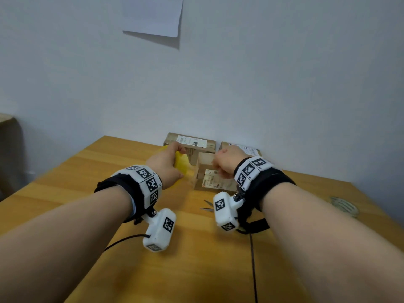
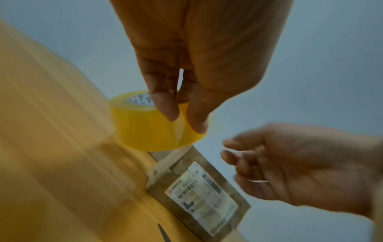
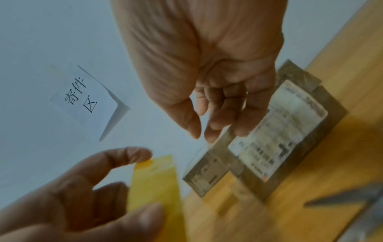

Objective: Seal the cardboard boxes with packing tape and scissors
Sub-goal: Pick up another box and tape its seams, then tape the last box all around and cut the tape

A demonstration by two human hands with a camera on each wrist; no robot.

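My left hand (image 1: 168,165) (image 2: 182,121) grips a yellow packing tape roll (image 1: 182,168) (image 2: 149,127) between thumb and fingers, just left of the nearest cardboard box (image 1: 209,182) (image 2: 199,193) (image 3: 279,131). This box bears a shipping label. My right hand (image 1: 225,162) (image 3: 202,135) hovers over it with curled fingers. Thumb and forefinger nearly meet on a faint clear strip, the tape's free end (image 2: 257,181). Grey scissors (image 1: 206,205) (image 3: 342,196) lie open on the table in front of the box, partly hidden by my right wrist camera.
Two more labelled boxes (image 1: 190,143) (image 1: 240,149) stand against the wall at the back of the wooden table (image 1: 196,259). A clear tape roll (image 1: 345,206) lies at the right. A paper sign (image 1: 153,16) hangs on the wall.
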